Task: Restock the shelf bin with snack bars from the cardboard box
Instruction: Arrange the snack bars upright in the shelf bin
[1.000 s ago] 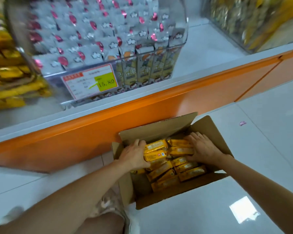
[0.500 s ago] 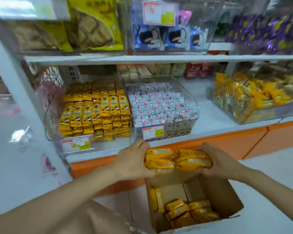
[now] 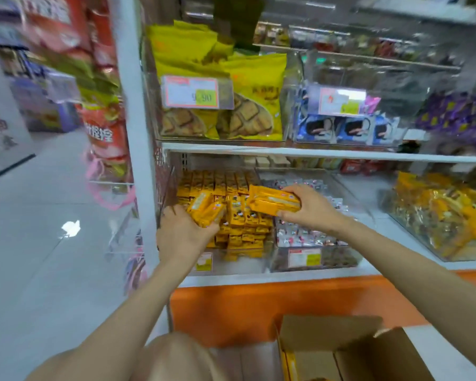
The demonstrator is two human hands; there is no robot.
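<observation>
Yellow snack bars (image 3: 272, 203), over bin (image 3: 242, 264), box (image 3: 368, 356) open

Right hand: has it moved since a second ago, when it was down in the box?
Yes. The right hand, gripping snack bars, has risen clear of the cardboard box and gone up and forward to the shelf bin.

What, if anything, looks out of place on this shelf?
Nothing stands out. The left hand and right hand each grip snack bars, tilted, at the shelf bin, whose yellow rows look orderly. The cardboard box sits open on the floor. No spill shows; edges are blurred.
</observation>
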